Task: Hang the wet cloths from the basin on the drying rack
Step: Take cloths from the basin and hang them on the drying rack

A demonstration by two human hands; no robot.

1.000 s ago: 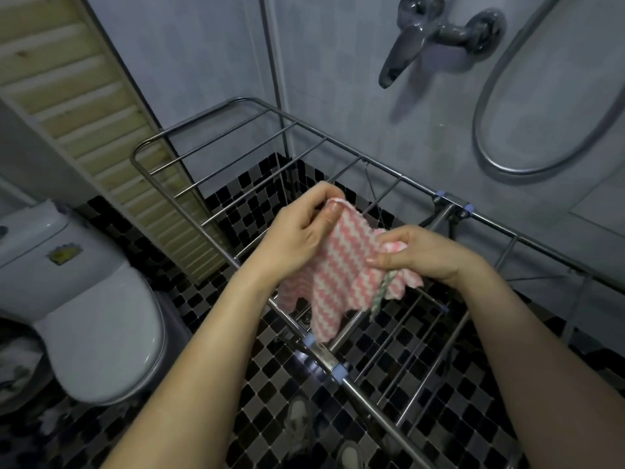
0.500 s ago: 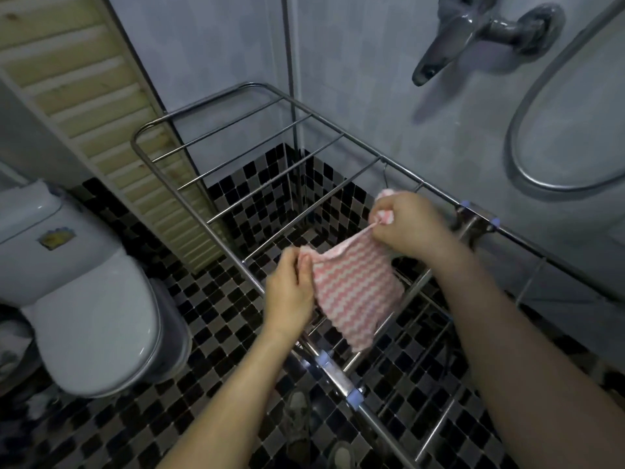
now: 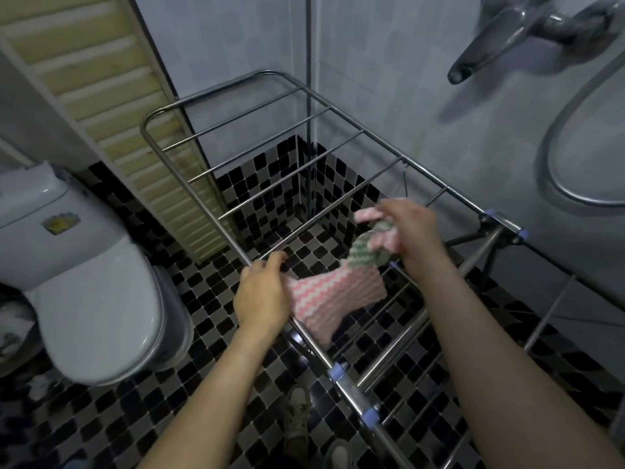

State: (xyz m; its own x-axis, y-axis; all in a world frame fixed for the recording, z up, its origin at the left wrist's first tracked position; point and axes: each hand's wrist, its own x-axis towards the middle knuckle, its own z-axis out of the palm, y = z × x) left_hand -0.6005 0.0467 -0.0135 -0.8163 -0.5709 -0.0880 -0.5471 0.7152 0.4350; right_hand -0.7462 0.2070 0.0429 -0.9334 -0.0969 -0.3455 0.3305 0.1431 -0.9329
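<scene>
Currently hanging the pink cloth point(image 3: 334, 296): pinching its near corner with the left hand point(image 3: 260, 292) by the near rail of the rack point(image 3: 216, 143), clutching the far end, bunched with a green cloth point(image 3: 367, 252), in the blurred right hand point(image 3: 411, 231). Held across the bars mid-rack, apparently not yet draped. Next, probably lowering over one bar, releasing, then separating the green cloth without dragging the pink cloth off

No text legible from where I stand. The only label, a yellow-and-blue sticker point(image 3: 61, 224) on the toilet cistern point(image 3: 23, 201), is too blurred to read.
</scene>
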